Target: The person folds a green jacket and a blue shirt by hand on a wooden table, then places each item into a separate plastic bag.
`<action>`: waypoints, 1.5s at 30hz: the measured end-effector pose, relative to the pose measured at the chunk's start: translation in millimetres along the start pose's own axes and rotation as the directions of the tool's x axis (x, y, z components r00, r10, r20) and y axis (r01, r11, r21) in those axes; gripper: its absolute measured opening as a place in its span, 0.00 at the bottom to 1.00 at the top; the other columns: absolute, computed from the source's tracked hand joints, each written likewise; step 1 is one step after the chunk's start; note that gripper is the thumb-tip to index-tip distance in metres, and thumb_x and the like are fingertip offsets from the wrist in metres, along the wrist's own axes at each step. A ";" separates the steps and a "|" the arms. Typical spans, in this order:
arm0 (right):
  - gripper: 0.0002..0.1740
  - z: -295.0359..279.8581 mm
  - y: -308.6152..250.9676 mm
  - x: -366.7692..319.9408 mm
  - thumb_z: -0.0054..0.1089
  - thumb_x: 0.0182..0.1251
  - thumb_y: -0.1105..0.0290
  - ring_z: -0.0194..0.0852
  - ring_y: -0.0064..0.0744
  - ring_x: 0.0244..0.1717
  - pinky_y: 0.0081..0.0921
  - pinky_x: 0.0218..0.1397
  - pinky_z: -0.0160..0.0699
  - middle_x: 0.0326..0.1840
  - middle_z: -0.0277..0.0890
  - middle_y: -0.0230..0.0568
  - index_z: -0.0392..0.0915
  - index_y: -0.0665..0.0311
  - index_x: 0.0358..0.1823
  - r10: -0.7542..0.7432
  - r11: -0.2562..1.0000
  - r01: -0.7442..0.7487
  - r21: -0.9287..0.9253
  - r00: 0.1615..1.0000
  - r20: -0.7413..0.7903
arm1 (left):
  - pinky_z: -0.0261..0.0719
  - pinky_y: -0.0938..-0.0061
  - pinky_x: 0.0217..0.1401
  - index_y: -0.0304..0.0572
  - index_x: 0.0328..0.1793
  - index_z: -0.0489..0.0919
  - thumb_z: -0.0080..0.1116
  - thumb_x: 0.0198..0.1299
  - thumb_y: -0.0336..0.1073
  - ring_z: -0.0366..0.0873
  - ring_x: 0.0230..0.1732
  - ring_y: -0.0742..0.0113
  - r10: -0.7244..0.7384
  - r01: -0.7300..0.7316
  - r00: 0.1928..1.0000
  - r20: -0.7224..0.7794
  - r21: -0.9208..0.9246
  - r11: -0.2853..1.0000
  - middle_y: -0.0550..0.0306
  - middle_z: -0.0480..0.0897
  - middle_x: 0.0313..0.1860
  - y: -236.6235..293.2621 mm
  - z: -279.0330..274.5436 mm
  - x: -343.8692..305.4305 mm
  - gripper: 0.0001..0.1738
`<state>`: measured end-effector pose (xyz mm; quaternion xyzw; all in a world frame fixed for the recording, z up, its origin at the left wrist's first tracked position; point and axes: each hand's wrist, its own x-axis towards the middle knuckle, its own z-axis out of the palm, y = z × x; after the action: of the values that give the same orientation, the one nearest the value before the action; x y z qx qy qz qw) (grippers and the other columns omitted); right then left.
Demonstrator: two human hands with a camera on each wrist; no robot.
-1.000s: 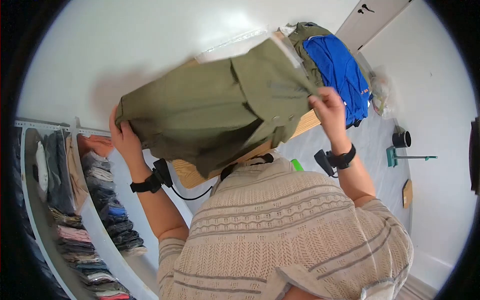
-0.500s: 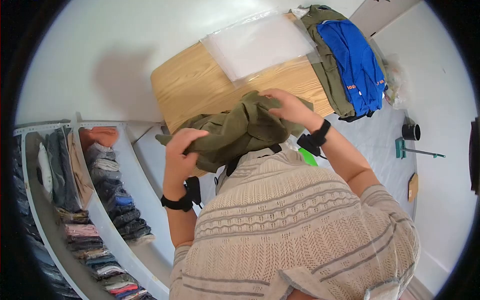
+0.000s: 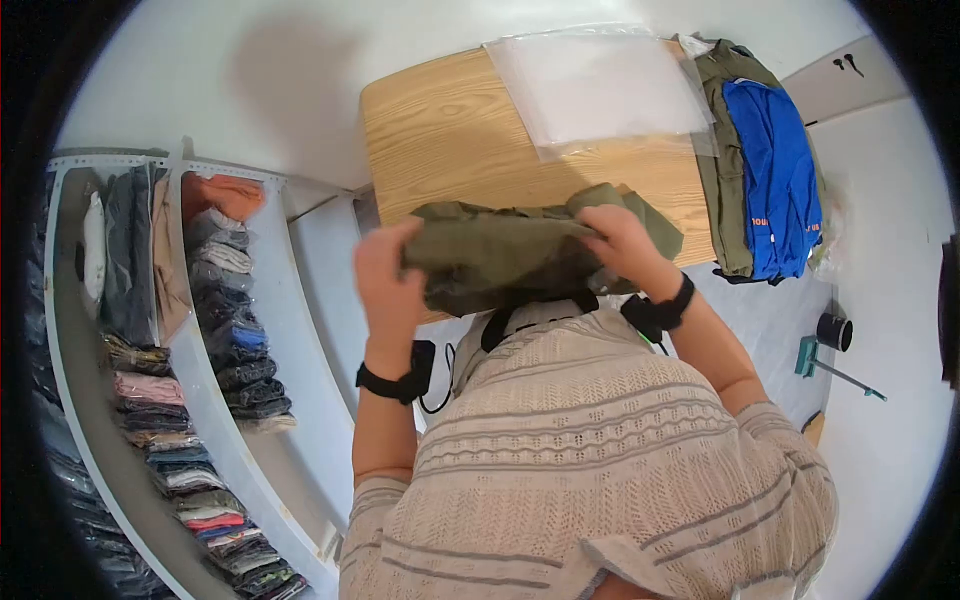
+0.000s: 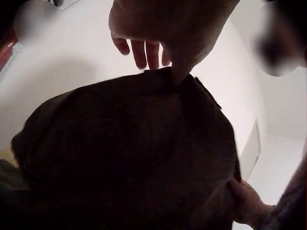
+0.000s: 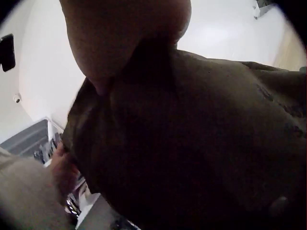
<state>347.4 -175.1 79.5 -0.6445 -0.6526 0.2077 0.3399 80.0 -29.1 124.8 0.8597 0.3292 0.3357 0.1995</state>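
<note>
- Olive-green cloth fills the space between my hands: the garment (image 3: 500,255) is bunched at the middle of the head view, in front of my chest, over the near part of the wooden table (image 3: 430,130).
- My left hand (image 3: 388,285) pinches the garment's left end; in the left wrist view my thumb presses on its top edge, the other fingers pointing down, slightly apart, behind it.
- My right hand (image 3: 625,245) grips the upper edge toward the right, fingers bent over the cloth; the right wrist view shows my thumb against it.
- Beyond my right hand, a loose flap of the garment spreads toward the table's right side.
- Wood grain shows between the garment and the clear plastic bags (image 3: 610,90) at the table's far edge, and up to the rounded corner at upper left.
- At upper right, the blue clothing (image 3: 775,170) lies on olive clothing (image 3: 722,150) along the table's right side, well apart from my right hand.
- The shelves (image 3: 215,400) of folded clothes stand at the left of the frame.
- My left hand is blurred in the head view; most of my right fingers are hidden in the right wrist view. Both wrist views show the cloth too dark to make out its folds.
</note>
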 end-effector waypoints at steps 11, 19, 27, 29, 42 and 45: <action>0.18 6.9 77.1 -33.8 0.54 0.66 0.62 0.74 0.34 0.36 0.28 0.44 0.71 0.36 0.78 0.49 0.74 0.70 0.47 0.663 0.735 -0.618 0.278 0.740 -0.110 | 0.69 0.68 0.56 0.33 0.56 0.71 0.55 0.59 0.38 0.74 0.52 0.58 -0.729 0.765 0.607 0.318 0.016 0.644 0.47 0.77 0.50 -188.8 95.5 -53.2 0.22; 0.24 11.8 104.3 -62.7 0.60 0.61 0.61 0.74 0.36 0.42 0.29 0.47 0.71 0.42 0.77 0.49 0.71 0.70 0.53 0.692 0.709 -0.649 0.276 0.715 -0.097 | 0.68 0.69 0.58 0.39 0.64 0.66 0.58 0.57 0.31 0.72 0.54 0.63 -0.617 0.843 0.536 0.576 -0.400 0.359 0.50 0.75 0.54 -173.3 87.6 -68.6 0.28; 0.18 8.9 100.0 -45.9 0.58 0.63 0.62 0.71 0.26 0.36 0.25 0.43 0.70 0.33 0.77 0.39 0.75 0.70 0.46 0.688 0.667 -0.607 0.432 0.725 -0.043 | 0.70 0.71 0.57 0.38 0.59 0.72 0.58 0.46 0.21 0.74 0.53 0.62 -0.536 0.839 0.452 0.713 -0.137 0.527 0.51 0.76 0.54 -155.6 60.4 -84.6 0.28; 0.15 5.5 100.3 -42.5 0.56 0.65 0.62 0.66 0.23 0.29 0.23 0.37 0.68 0.25 0.70 0.32 0.76 0.70 0.40 0.672 0.709 -0.621 0.335 0.738 -0.056 | 0.69 0.71 0.58 0.38 0.58 0.72 0.57 0.45 0.20 0.74 0.53 0.62 -0.532 0.796 0.495 0.687 -0.113 0.595 0.50 0.77 0.53 -154.7 59.9 -87.1 0.29; 0.14 -92.1 20.3 -62.1 0.51 0.69 0.67 0.67 0.17 0.43 0.16 0.49 0.66 0.41 0.76 0.31 0.75 0.71 0.47 0.458 0.858 -0.137 0.495 0.641 -0.616 | 0.71 0.73 0.50 0.36 0.39 0.78 0.53 0.53 0.21 0.74 0.44 0.61 -0.123 0.118 0.988 -0.093 -0.049 0.992 0.53 0.77 0.39 -74.8 -60.8 -2.7 0.08; 0.15 -108.3 5.1 -84.6 0.53 0.67 0.67 0.69 0.18 0.45 0.17 0.50 0.67 0.44 0.77 0.31 0.76 0.71 0.48 0.489 0.773 -0.099 0.627 0.722 -0.489 | 0.70 0.77 0.47 0.34 0.39 0.77 0.54 0.60 0.28 0.73 0.44 0.67 -0.150 0.091 0.971 -0.188 -0.290 0.953 0.56 0.75 0.42 -43.8 -81.3 0.2 0.05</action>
<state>422.8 -275.9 135.0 -0.6461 -0.2931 0.2162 0.6708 3.5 11.7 156.6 0.7612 0.3498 0.4539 0.3035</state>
